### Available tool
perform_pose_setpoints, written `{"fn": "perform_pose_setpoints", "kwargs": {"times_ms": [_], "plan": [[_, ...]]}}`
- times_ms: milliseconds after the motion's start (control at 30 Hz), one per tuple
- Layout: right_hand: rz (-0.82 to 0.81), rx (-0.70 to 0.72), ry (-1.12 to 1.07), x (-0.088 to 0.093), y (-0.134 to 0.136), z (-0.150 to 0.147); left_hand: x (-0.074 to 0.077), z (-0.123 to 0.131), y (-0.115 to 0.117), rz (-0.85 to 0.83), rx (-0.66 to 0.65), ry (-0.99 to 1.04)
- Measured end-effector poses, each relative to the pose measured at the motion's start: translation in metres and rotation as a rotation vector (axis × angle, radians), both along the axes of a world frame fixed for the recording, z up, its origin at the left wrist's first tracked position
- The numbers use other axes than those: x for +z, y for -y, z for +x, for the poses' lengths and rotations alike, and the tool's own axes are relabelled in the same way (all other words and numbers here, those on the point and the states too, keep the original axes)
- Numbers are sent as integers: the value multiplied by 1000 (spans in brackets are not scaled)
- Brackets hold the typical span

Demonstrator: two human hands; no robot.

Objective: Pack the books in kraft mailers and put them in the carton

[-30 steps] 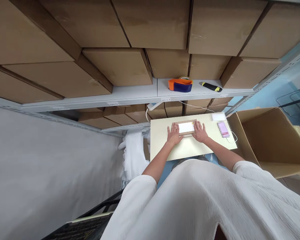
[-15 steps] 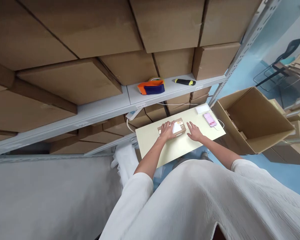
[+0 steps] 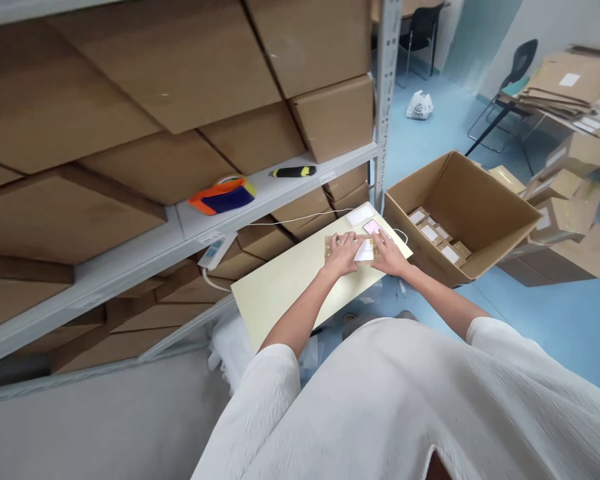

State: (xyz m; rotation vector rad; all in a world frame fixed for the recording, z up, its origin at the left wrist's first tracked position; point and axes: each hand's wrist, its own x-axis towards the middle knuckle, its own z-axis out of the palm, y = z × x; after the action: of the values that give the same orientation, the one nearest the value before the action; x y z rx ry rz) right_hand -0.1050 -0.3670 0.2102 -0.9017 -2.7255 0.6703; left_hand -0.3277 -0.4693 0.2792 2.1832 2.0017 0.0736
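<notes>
A small cardboard box [image 3: 364,251] with a white label and shiny tape sits between my two hands, over the right part of a pale yellow tabletop [image 3: 275,287]. My left hand [image 3: 343,256] grips its left end, fingers over the top. At the other end, my right hand [image 3: 388,255] holds the box's right side. Whether the box touches the tabletop I cannot tell. Just behind my right hand lies a phone with a pink screen [image 3: 373,227], beside a flat white block [image 3: 361,214].
Right of the table stands a large open carton [image 3: 485,207] with several small labelled boxes [image 3: 430,232] inside. On the shelf [image 3: 265,190] lie an orange-and-blue tape dispenser [image 3: 223,195] and a black-and-yellow utility knife [image 3: 293,172]. A power strip [image 3: 218,252] hangs below. Stacked cartons [image 3: 570,207] stand farther right.
My right hand has come onto the box, which both hands now hold. The box has moved right along the table, nearer the phone. My view has turned right, showing the large carton's contents.
</notes>
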Motion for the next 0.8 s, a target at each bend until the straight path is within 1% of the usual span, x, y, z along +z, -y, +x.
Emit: {"fn": "perform_pose_setpoints", "kwargs": {"times_ms": [167,267,367,467,533,633,700,800], "plan": [[50,-116,75,24,-34,95,13,81,-62,22,-147,-8],[83,-187,142,40,-50,144,23,126,-97,17,-216,3],[87,-270,182,52,-62,184,31,166,-131,8,-283,39],[67,-368,154,57,-73,215,34,200,-163,-15,-342,73],[46,-444,144,56,-80,232,30,219,-183,-5,-399,95],[11,-555,156,50,-91,254,19,243,-206,21,-447,114],[-11,-617,179,42,-98,267,7,255,-217,4,-427,107],[-30,-688,229,26,-108,285,-14,267,-231,-78,-391,105]]}}
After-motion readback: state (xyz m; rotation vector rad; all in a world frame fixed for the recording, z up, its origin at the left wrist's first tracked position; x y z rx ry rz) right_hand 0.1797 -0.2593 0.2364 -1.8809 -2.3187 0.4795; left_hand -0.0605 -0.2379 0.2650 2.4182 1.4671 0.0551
